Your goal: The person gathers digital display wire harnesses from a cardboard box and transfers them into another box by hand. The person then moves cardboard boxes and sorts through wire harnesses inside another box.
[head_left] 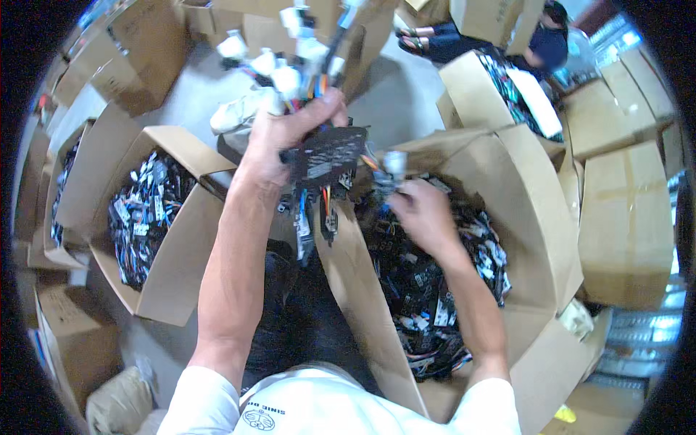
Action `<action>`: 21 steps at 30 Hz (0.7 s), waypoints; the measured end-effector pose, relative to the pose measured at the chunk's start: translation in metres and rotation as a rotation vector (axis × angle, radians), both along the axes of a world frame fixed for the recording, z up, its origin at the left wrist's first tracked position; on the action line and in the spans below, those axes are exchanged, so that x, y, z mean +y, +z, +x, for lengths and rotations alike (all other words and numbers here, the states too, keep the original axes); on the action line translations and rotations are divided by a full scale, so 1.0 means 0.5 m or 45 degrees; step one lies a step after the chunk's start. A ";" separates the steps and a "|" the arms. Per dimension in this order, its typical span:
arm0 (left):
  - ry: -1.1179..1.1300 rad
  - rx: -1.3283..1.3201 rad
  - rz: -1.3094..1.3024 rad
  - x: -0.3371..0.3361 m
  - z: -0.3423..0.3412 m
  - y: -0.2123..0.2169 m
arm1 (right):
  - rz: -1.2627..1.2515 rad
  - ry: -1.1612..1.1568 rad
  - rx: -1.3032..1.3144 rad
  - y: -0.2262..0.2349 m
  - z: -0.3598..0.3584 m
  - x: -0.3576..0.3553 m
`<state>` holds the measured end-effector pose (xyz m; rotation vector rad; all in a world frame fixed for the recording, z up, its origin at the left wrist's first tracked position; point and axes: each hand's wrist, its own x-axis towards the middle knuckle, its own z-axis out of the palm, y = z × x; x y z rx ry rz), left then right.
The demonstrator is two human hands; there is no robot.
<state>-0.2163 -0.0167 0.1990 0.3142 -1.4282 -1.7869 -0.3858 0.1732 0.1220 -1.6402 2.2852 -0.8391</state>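
My left hand (279, 138) is closed around a bunch of short wire harnesses, held up over the edge of a large carton. White connector plugs (286, 76) on coloured wires stick out beyond the fist. Below it hang flat black plastic parts (326, 159) with pale print, and more wires with dark connectors (330, 217). Close by on the right, my right hand (424, 210) has its fingers pinched together at a blurred wire harness with a light connector (394, 165), just above the carton's contents. Whether that harness joins the left-hand bunch I cannot tell.
The large open carton (533, 210) under my right arm holds a heap of black harnesses (428, 283). Another open carton (174, 286) of harnesses stands at left. A person (547, 47) sits at the far right beside a filled carton (464, 87). Stacked boxes (623, 225) line the right side.
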 end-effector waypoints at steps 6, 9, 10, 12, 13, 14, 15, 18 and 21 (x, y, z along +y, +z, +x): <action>-0.037 -0.192 -0.184 0.036 0.027 0.031 | -0.195 -0.043 -0.276 0.269 0.005 0.081; -0.003 0.081 0.154 0.045 0.082 0.084 | -0.041 -0.031 -0.223 0.337 -0.019 0.107; 0.005 0.080 0.076 0.028 0.107 0.084 | -0.051 0.043 -0.298 0.363 -0.004 0.121; -0.030 0.031 -0.172 0.042 0.104 0.069 | -0.050 0.397 -0.218 0.369 0.017 0.123; -0.008 -0.101 -0.114 0.088 0.098 0.094 | -0.018 0.301 -0.345 0.360 0.025 0.120; 0.089 -0.066 -0.346 0.102 0.098 0.087 | 0.005 0.241 -0.472 0.360 0.039 0.103; 0.016 -0.080 -0.314 0.106 0.110 0.076 | -0.094 0.197 -0.628 0.380 0.057 0.111; 0.100 0.014 -0.221 0.123 0.177 0.071 | -0.250 0.315 -0.705 0.422 0.109 0.102; 0.091 -0.201 -0.200 0.140 0.264 0.060 | -0.194 0.513 0.107 0.404 0.174 0.069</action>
